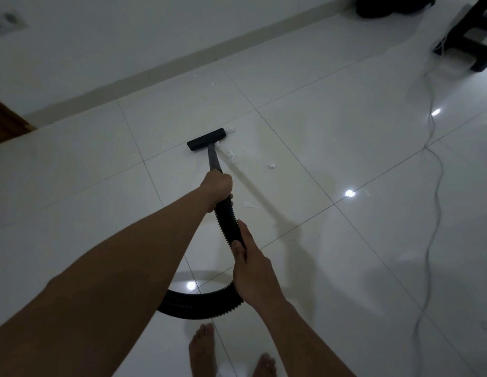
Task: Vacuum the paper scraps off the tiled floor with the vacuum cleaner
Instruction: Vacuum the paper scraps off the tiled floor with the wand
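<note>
1. The floor (332,131) is glossy white tile, crossed by a grid of thin dark grout lines and dotted with bright white light reflections.
2. The nozzle (206,139) is matt black.
3. The tube (213,159) is dark grey to black.
4. The hose (227,221) is black with a close ribbed pattern.
5. The paper scraps (231,155) are white.
6. The cable (434,186) is pale grey-white.
7. The wall (128,28) is plain white; the skirting (166,69) is pale beige-grey.
8. The door edge (5,123) is brown wood.
9. The stand (471,36) is black.
</note>
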